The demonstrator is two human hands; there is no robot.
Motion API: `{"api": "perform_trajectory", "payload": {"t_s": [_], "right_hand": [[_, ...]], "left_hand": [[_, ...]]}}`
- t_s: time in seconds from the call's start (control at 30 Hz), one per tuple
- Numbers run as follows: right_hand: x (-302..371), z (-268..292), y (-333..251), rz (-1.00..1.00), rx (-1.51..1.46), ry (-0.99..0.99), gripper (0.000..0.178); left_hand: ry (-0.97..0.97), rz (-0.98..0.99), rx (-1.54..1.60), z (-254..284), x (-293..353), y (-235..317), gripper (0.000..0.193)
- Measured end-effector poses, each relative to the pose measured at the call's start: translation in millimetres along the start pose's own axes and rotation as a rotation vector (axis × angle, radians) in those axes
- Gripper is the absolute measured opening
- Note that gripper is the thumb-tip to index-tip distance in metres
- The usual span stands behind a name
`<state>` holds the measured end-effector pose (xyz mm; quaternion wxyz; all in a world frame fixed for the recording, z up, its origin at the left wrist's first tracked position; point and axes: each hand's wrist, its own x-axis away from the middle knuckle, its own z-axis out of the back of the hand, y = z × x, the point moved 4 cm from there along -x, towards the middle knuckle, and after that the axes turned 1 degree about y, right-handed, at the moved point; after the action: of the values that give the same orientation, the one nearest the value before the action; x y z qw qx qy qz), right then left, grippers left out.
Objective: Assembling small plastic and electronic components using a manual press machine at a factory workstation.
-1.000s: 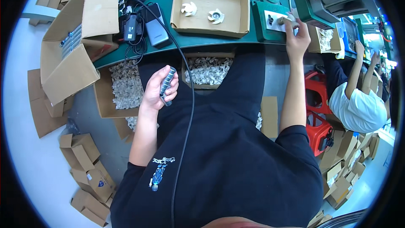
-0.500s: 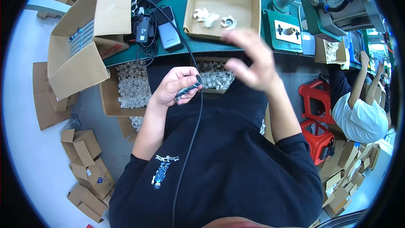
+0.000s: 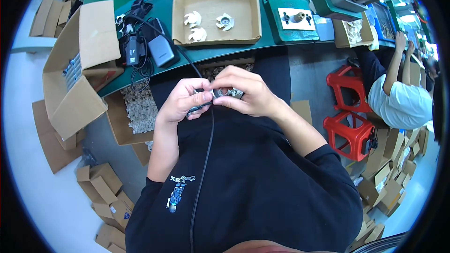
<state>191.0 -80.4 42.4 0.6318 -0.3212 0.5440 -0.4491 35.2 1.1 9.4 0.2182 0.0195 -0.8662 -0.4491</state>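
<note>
My left hand (image 3: pixel 180 100) is closed around a slim, dark, shiny cylinder (image 3: pixel 198 108), most of it covered by my fingers. My right hand (image 3: pixel 246 93) meets it in front of my chest, thumb and fingers bent into a pinch. At the fingertips, where the hands come together, shows a small grey round piece (image 3: pixel 217 93); its full shape is hidden. A thin black cable (image 3: pixel 210 133) runs past my hands and down over my shirt. Beyond them, a shallow carton (image 3: pixel 215 41) on the bench holds three white fan wheels (image 3: pixel 225 21).
An opened carton (image 3: pixel 98 33) with rows of grey-blue rods stands at the left. Beside it lie a power bank (image 3: pixel 161 50) and cables. A green press (image 3: pixel 290 26) stands right of the shallow carton. Red stools (image 3: pixel 349 133) and a co-worker (image 3: pixel 398 100) are at the right.
My right hand has come down and left from near the shallow carton to meet my left hand, its fingers now pinched. The left hand keeps the dark cylinder. The whole view has shifted.
</note>
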Motion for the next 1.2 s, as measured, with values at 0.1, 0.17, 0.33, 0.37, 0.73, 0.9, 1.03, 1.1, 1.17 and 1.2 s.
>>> {"api": "perform_trajectory", "payload": {"t_s": [0.1, 0.17, 0.33, 0.37, 0.73, 0.9, 1.03, 1.1, 1.17, 1.2], "right_hand": [[-2, 36, 1, -0.077, 0.147, 0.239, 0.028], [1, 77, 7, -0.078, 0.317, 0.510, 0.024], [10, 168, 18, -0.259, 0.944, 0.696, 0.024], [11, 174, 20, -0.267, 0.954, 0.707, 0.024], [12, 217, 39, -0.414, 0.599, 0.413, 0.025], [23, 257, 29, -0.530, 0.659, 0.408, 0.022], [64, 353, 2, -0.412, 1.167, 0.483, 0.026], [87, 385, 20, -0.729, 1.519, 0.325, 0.025], [92, 384, 35, -0.777, 1.518, 0.324, 0.025], [94, 382, 40, -0.830, 1.513, 0.326, 0.025]], "left_hand": [[-0.007, -0.029, 0.044, 4, 3, 5, 0.027], [0.016, -0.053, 0.044, 16, 13, 4, 0.029], [0.010, 0.024, 0.077, 59, 46, -19, 0.030], [0.119, 0.058, 0.070, 70, 50, -27, 0.029], [0.540, 0.105, 0.332, 177, 64, -87, 0.029], [0.255, -0.230, 0.929, 211, 41, -120, 0.028], [0.115, -0.254, 0.918, 219, 31, -120, 0.034], [0.094, -0.260, 0.934, 223, 31, -119, 0.034], [0.064, -0.269, 0.956, 222, 31, -120, 0.033], [0.062, -0.272, 0.961, 222, 29, -121, 0.033]]}}
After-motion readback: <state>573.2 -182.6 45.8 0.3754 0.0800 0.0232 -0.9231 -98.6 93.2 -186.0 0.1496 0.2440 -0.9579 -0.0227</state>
